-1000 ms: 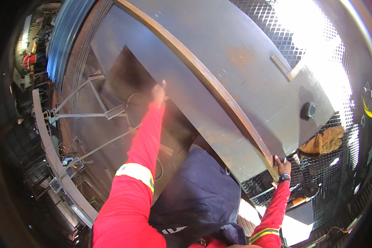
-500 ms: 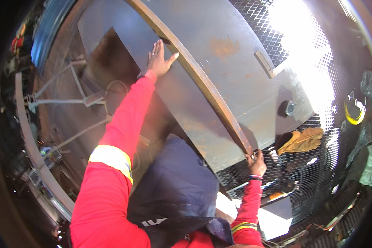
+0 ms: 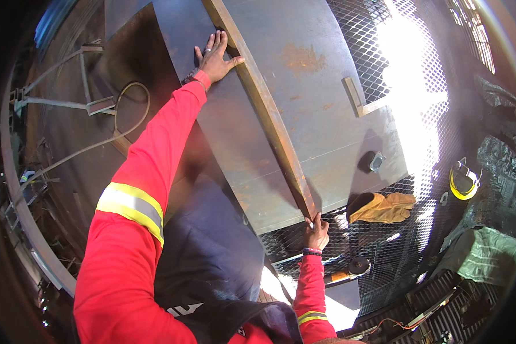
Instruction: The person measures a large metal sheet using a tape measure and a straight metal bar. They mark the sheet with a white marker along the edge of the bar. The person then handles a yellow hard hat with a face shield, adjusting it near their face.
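- Fingers of the left hand [image 3: 214,62] spread wide, grasping nothing; the hand rests on the grey metal surface [image 3: 332,137], thumb lying onto the bar [image 3: 262,109].
- Right hand [image 3: 316,234] curled, thumb and fingers pinching the bar's end at the surface's near edge.
- Bar long, narrow, brown with rusty patches, lying across the surface from that edge, far end out of view.
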The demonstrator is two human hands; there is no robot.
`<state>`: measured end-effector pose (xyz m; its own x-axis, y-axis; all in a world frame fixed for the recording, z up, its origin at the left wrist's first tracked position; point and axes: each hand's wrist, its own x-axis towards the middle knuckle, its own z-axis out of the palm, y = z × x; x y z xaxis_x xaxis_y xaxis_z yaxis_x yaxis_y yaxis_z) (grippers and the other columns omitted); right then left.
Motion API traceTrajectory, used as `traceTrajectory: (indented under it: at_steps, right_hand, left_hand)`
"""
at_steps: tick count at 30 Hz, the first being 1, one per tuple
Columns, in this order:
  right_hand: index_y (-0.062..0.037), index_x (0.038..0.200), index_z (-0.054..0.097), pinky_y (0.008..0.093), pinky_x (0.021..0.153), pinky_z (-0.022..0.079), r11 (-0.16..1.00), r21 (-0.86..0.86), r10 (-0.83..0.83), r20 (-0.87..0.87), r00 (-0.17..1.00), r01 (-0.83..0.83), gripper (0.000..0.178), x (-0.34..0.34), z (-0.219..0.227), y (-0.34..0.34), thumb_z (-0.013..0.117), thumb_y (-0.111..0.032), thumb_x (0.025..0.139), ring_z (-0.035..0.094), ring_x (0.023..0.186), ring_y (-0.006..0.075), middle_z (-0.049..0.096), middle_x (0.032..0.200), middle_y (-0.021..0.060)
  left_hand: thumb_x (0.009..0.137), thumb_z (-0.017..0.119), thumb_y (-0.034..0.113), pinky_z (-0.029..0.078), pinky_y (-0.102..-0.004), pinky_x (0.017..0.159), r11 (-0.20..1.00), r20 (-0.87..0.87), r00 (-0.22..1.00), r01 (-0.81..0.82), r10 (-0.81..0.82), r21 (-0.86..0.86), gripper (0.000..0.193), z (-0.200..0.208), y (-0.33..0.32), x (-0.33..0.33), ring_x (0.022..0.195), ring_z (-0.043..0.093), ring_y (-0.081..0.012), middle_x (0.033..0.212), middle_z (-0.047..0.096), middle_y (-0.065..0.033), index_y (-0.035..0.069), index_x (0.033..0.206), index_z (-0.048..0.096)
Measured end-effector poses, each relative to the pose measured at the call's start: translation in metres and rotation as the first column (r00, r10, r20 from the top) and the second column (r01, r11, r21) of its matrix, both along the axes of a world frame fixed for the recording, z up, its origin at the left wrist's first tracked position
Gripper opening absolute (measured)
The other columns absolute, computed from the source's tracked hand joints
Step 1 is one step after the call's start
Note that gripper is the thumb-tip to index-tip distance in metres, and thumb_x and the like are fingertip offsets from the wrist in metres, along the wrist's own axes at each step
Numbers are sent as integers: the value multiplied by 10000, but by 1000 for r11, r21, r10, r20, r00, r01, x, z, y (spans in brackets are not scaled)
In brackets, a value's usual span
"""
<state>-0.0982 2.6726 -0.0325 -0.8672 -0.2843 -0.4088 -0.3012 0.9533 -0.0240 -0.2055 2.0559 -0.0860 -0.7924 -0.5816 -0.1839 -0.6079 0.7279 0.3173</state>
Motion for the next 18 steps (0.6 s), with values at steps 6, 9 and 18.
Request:
traceTrajectory:
  at_steps: [6, 9, 18]
  right_hand:
    - [-256, 1352, 505, 433, 519, 528, 984, -158, 81, -21, 997, -83, 685, 7, -6, 14, 808, -312, 740, 646, 676, 307, 571, 948, 117]
    - [-266, 1380, 472, 431, 527, 525, 986, -132, 104, 20, 994, -100, 765, 13, -2, 12, 810, -189, 698, 644, 687, 298, 571, 945, 103]
    - [-286, 1397, 444, 443, 535, 521, 981, -182, 76, 22, 997, -71, 802, 16, -7, 9, 814, -171, 695, 647, 706, 314, 569, 937, 116]
  left_hand:
    - [787, 500, 768, 51, -641, 1129, 1000, 107, 994, -8, 7, 7, 1097, 12, -2, -5, 1490, 56, -266, 1614, 96, -90, 90, 1541, 81]
    - [781, 491, 780, 105, -631, 1133, 1000, 171, 985, -3, 0, 18, 1095, 22, -3, -6, 1488, 75, -256, 1614, 100, -77, 108, 1544, 82]
    - [783, 572, 710, 121, -660, 1097, 998, 156, 987, -37, 29, 54, 1068, 26, -6, -14, 1477, 113, -285, 1615, 111, -75, 139, 1547, 90]
